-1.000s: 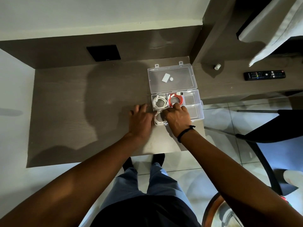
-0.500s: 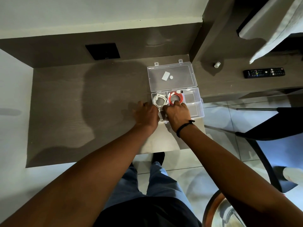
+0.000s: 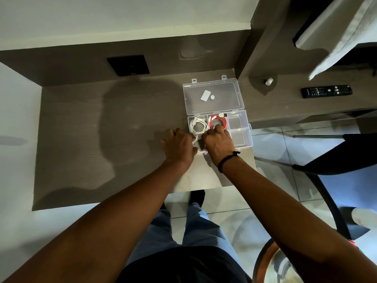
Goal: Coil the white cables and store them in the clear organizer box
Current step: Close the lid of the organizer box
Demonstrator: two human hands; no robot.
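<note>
A clear organizer box (image 3: 245, 137) lies open on the dark desk, its lid (image 3: 214, 99) flat behind it. One coiled white cable (image 3: 197, 125) rests in the back-left compartment, and a coiled red cable (image 3: 219, 122) sits in the compartment beside it. Both hands meet over the front-left compartment. My left hand (image 3: 179, 146) and my right hand (image 3: 219, 146) pinch a second coiled white cable (image 3: 199, 145) between them, pressing it down into that compartment. Most of this coil is hidden under my fingers.
A black remote (image 3: 326, 91) and a small white cap (image 3: 268, 81) lie on the lower desk section at right. A black square panel (image 3: 128, 65) is set in the back wall. A dark chair (image 3: 330, 158) stands at the right, over a tiled floor.
My left hand has slid right and up against the box, closing in on the white coil. The coil has gone from the box's front edge down into the front-left compartment.
</note>
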